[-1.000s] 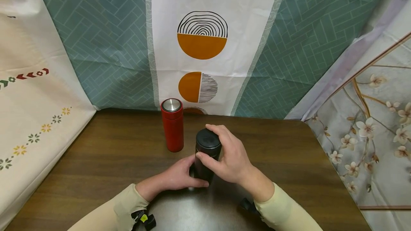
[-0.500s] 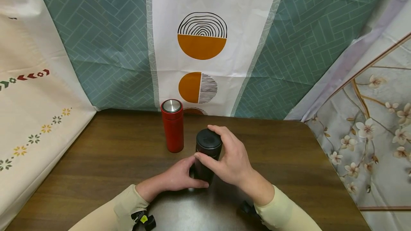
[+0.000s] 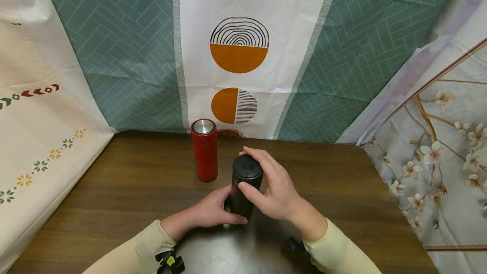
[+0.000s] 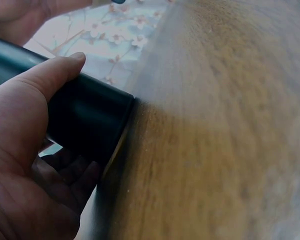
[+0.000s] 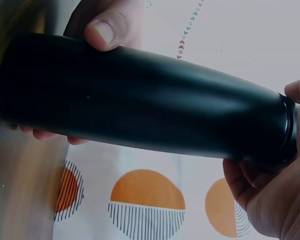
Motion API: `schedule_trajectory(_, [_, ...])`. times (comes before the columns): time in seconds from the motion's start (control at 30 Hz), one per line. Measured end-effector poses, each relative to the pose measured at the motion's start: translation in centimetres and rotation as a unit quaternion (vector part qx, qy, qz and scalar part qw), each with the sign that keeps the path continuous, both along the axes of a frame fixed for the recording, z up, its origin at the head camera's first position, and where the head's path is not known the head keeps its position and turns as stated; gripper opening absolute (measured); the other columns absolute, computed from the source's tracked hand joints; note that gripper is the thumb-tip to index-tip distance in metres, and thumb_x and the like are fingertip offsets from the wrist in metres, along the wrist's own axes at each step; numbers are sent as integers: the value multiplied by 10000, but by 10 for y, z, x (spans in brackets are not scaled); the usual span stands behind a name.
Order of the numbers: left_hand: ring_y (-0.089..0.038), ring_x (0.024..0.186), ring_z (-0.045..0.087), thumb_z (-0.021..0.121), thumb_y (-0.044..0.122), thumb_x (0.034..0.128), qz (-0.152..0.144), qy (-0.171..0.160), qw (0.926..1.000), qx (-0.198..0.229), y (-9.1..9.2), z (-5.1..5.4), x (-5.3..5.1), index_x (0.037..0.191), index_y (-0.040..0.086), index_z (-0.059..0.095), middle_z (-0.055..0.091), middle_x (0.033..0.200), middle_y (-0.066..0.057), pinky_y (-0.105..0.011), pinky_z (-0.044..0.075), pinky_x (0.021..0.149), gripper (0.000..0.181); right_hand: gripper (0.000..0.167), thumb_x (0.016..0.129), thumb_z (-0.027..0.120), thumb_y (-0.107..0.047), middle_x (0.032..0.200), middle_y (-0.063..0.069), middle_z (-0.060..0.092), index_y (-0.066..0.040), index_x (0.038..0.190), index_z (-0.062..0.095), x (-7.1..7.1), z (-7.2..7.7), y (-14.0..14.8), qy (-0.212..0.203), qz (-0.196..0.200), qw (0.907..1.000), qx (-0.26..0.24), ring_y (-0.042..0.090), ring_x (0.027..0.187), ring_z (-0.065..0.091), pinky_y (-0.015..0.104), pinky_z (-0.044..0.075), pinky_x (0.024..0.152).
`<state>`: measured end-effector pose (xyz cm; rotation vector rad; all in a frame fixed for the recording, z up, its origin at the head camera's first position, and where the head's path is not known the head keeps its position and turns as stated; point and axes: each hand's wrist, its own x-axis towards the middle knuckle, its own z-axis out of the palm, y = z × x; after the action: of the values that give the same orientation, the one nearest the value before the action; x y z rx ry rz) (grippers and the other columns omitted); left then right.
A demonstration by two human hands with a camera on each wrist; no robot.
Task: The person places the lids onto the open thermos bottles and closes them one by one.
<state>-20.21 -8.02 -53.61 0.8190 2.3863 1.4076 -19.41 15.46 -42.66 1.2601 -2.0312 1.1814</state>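
A black bottle (image 3: 243,200) with a round black lid (image 3: 247,166) stands upright on the table. Low on its body, the left hand (image 3: 214,209) grips it, thumb in front and fingers behind; the left wrist view shows that thumb across the bottle (image 4: 92,112) just above its base. The right hand (image 3: 274,186) holds the lid end, thumb on the near side and fingers round the far side. In the right wrist view its fingers wrap the neck of the bottle (image 5: 155,100). Behind and to the left stands a red bottle (image 3: 206,155) with a silver-topped lid, touched by neither hand.
The brown wooden table (image 3: 327,172) meets a green and white patterned cloth (image 3: 239,7) at its back edge. A cream cloth (image 3: 42,130) hangs at the left and a flowered one (image 3: 449,181) at the right.
The right hand's thumb has shifted slightly to the right on the bottle, and another fingertip now shows behind the lid. The left hand and both bottles stay in place.
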Motion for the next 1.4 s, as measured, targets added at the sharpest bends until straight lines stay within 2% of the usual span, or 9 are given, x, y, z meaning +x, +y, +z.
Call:
schedule_trajectory(0.07, [-136, 1234, 669, 960, 461, 874, 8, -31, 10000, 3, 0, 0, 0, 1470, 328, 615, 720, 1325, 145, -474, 512, 1078, 701, 671, 971, 813, -159, 1431, 131, 674, -44, 1577, 549, 0, 1, 1, -14, 9, 10000, -6, 281, 1232, 693, 449, 577, 1042])
schedule_trajectory(0.23, [-138, 1232, 671, 961, 441, 879, 14, -56, 10000, 17, -1, 1, 1, 1474, 314, 609, 720, 1320, 144, -456, 520, 1067, 703, 612, 994, 849, -275, 1351, 82, 701, -55, 1515, 616, 0, 2, 2, 54, -180, 9998, -23, 250, 1177, 702, 378, 575, 1027])
schedule_trajectory(0.63, [-139, 1271, 659, 951, 450, 891, -40, 86, 10000, 15, -1, 1, 1, 1560, 345, 553, 701, 1389, 122, -460, 512, 1097, 786, 626, 980, 884, -377, 1261, 83, 701, -49, 1455, 639, 1, 2, -1, 153, -416, 9990, -116, 245, 1121, 690, 359, 576, 954])
schedule_trajectory(0.9, [-128, 1265, 657, 955, 463, 887, -15, -40, 10000, -3, -1, 0, 2, 1578, 364, 536, 696, 1377, 138, -449, 506, 1102, 814, 661, 970, 886, -451, 1214, 63, 702, -54, 1438, 641, 2, 0, -1, 169, -616, 9979, -119, 219, 1093, 686, 331, 573, 919])
schedule_trajectory(1.1, [-131, 1275, 654, 958, 456, 886, -17, -58, 10000, 18, -1, 1, 3, 1581, 371, 534, 690, 1393, 142, -456, 502, 1108, 819, 657, 970, 887, -438, 1221, 59, 699, -57, 1444, 638, 3, 0, -2, 203, -669, 9975, -65, 209, 1089, 682, 342, 576, 911])
schedule_trajectory(1.4, [-125, 1251, 667, 952, 456, 887, -42, -20, 10000, 84, 0, -1, 0, 1517, 343, 581, 716, 1352, 149, -462, 513, 1094, 739, 665, 1062, 724, -443, 1382, 97, 685, -41, 1564, 556, 0, -1, 0, 460, -630, 9965, 286, 235, 1182, 682, 423, 596, 975])
